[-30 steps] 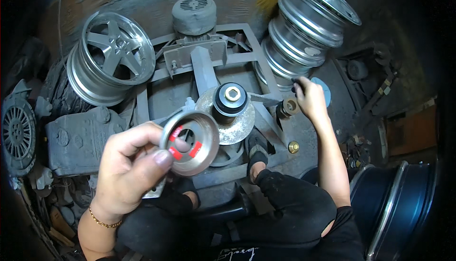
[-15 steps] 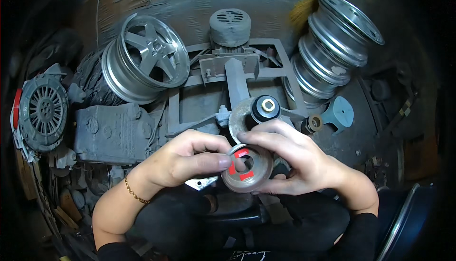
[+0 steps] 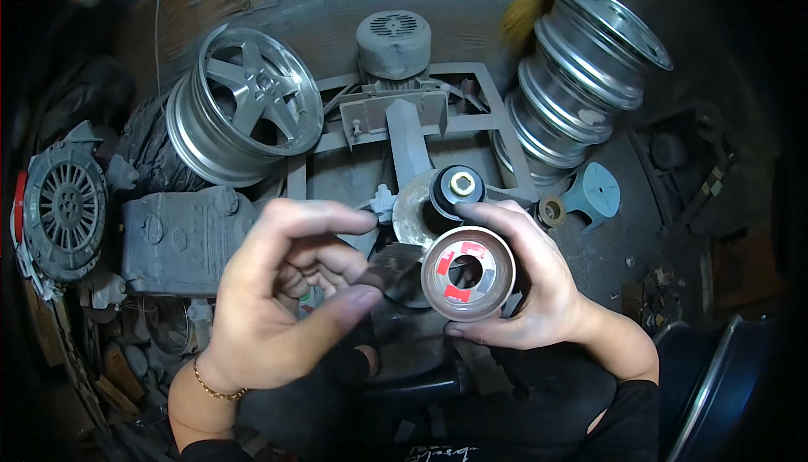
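Observation:
My right hand (image 3: 539,294) grips a round brown wheel (image 3: 431,281), thumb below and fingers along its upper right side. Its face carries a label ring with red patches round a centre hole. On its left, my left hand (image 3: 286,294) has its index finger raised, while thumb and middle finger close on a dark brown strip (image 3: 391,268). The strip is blurred and reaches toward the wheel's left side; I cannot tell whether they join. Just beyond the wheel is a black roller (image 3: 446,197) with a brass-coloured nut (image 3: 462,183), beside a grey metal disc (image 3: 412,212).
A grey motor (image 3: 394,45) stands on a metal frame (image 3: 497,96). At its left lies a five-spoke wheel rim (image 3: 261,87); a stack of rims (image 3: 581,83) stands right. Nearby are a blue stool (image 3: 596,195), a grey metal box (image 3: 181,243) and a round clutch-like part (image 3: 67,201).
My left hand has moved left, away from the wheel's face, and the dark strip now shows between them. The wheel has shifted right and up in my right hand, its face turned more toward me.

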